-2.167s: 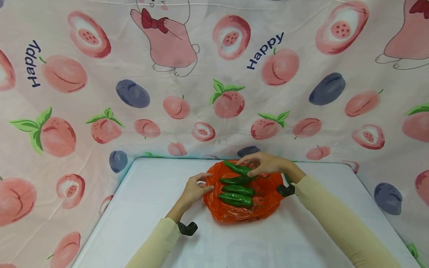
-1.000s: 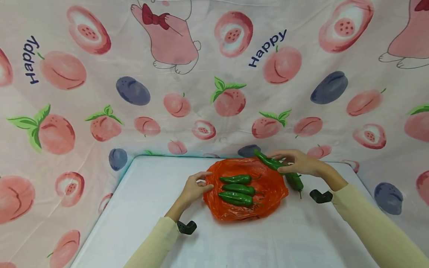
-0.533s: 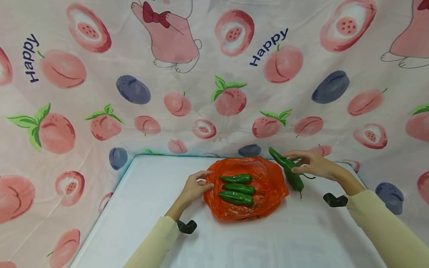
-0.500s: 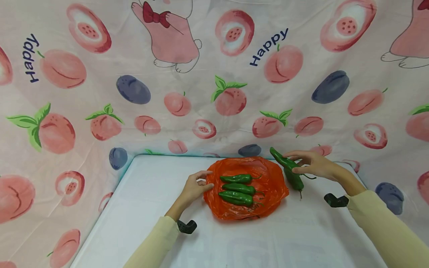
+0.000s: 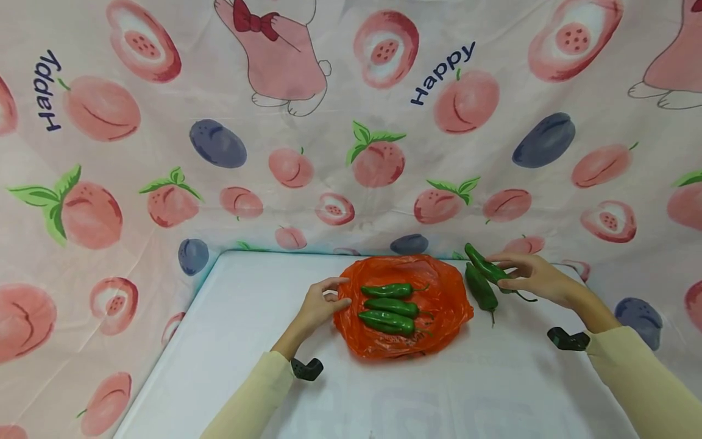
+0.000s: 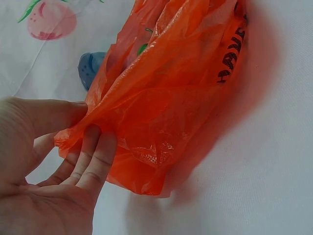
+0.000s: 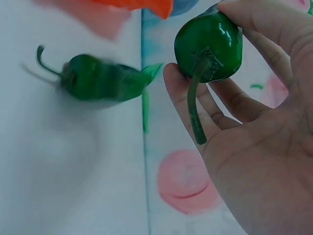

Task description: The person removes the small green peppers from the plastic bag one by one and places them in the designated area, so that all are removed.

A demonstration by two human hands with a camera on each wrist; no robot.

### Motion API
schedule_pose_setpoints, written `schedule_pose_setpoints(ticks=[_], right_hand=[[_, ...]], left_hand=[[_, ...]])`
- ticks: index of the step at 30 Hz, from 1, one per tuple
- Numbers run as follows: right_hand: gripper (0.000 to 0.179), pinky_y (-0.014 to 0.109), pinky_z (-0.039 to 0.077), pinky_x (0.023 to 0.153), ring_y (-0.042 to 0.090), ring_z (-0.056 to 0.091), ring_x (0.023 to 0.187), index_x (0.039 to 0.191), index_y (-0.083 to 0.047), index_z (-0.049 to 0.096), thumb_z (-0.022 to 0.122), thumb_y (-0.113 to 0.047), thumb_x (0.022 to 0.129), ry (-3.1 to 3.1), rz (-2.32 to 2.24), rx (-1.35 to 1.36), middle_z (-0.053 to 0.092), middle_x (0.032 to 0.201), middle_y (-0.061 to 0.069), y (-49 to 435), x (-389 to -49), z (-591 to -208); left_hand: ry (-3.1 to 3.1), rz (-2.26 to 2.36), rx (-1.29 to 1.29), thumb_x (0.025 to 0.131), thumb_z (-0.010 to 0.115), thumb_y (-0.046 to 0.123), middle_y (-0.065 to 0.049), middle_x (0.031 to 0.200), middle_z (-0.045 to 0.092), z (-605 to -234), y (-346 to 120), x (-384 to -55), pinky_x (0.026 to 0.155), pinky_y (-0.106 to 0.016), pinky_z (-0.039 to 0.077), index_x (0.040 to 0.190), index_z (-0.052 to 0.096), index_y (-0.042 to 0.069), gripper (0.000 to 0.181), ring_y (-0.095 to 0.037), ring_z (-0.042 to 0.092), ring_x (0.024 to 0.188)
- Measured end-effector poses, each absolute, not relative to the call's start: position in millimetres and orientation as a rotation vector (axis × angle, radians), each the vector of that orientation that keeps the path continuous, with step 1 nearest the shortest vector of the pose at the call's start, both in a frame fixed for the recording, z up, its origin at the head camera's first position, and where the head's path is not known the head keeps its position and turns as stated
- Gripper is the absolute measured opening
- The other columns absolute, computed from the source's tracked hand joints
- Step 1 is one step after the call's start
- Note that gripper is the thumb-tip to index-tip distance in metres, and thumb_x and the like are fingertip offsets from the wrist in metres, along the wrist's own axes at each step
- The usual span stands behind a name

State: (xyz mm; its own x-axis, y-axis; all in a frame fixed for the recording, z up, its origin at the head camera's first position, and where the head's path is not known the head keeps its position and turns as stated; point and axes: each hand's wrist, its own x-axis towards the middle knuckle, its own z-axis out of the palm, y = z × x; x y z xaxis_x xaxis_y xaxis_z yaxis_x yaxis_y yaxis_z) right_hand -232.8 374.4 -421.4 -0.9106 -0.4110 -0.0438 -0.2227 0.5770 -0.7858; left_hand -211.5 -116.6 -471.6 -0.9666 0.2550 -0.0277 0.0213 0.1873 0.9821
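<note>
My left hand (image 5: 320,305) pinches the left edge of an orange plastic bag (image 5: 439,332); in the left wrist view the thumb and fingers grip its crumpled film (image 6: 146,132). Three green chili peppers (image 5: 388,306) lie side by side on the bag, stems to the right. My right hand (image 5: 540,278) holds another green pepper (image 5: 485,263) between thumb and fingers, to the right of the bag. In the right wrist view the stem end of this held pepper (image 7: 210,46) faces the camera. Beside it one pepper (image 5: 481,289) lies on the white table, its stem toward me.
The white table (image 5: 263,286) meets a fruit-patterned cloth (image 5: 340,152) along its back edge and sides. A dark device is strapped at each wrist. The bag bears dark printed lettering.
My right hand has picked up the rearmost pepper from the bag and carried it right, beyond the one on the table. The left hand has kept its hold on the bag.
</note>
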Motion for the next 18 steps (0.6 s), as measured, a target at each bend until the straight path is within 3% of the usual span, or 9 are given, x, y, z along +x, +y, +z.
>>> schedule_pose_setpoints(ticks=[3, 10, 18], right_hand=[[0.056, 0.044, 0.056, 0.089, 0.039, 0.061, 0.117, 0.148, -0.009, 0.054, 0.072, -0.023, 0.098, 2.601, -1.236, -0.473, 0.055, 0.142, 0.019, 379, -229, -425], [0.058, 0.057, 0.054, 0.093, 0.04, 0.062, 0.118, 0.15, -0.013, 0.053, 0.071, -0.032, 0.099, 2.664, -1.196, -0.359, 0.054, 0.145, 0.023, 393, -225, -438], [0.062, 0.067, 0.049, 0.095, 0.048, 0.058, 0.121, 0.153, -0.011, 0.048, 0.069, -0.034, 0.099, 2.689, -1.206, -0.262, 0.05, 0.146, 0.03, 400, -221, -455]], left_hand=[[2.281, 1.876, 0.271, 0.092, 0.072, -0.005, -0.025, 0.118, 0.056, -472, -116, -211, 0.084, -0.054, 0.058, 0.136, 0.06, -0.004, 0.046, -0.024, 0.067, 0.078], [2.299, 1.861, 0.238, 0.091, 0.073, -0.004, -0.023, 0.12, 0.057, -494, -117, -225, 0.087, -0.06, 0.056, 0.137, 0.061, -0.001, 0.048, -0.022, 0.065, 0.077], [2.313, 1.863, 0.251, 0.092, 0.075, 0.0, -0.018, 0.12, 0.058, -499, -119, -226, 0.081, -0.044, 0.06, 0.136, 0.064, 0.004, 0.046, -0.021, 0.068, 0.08]])
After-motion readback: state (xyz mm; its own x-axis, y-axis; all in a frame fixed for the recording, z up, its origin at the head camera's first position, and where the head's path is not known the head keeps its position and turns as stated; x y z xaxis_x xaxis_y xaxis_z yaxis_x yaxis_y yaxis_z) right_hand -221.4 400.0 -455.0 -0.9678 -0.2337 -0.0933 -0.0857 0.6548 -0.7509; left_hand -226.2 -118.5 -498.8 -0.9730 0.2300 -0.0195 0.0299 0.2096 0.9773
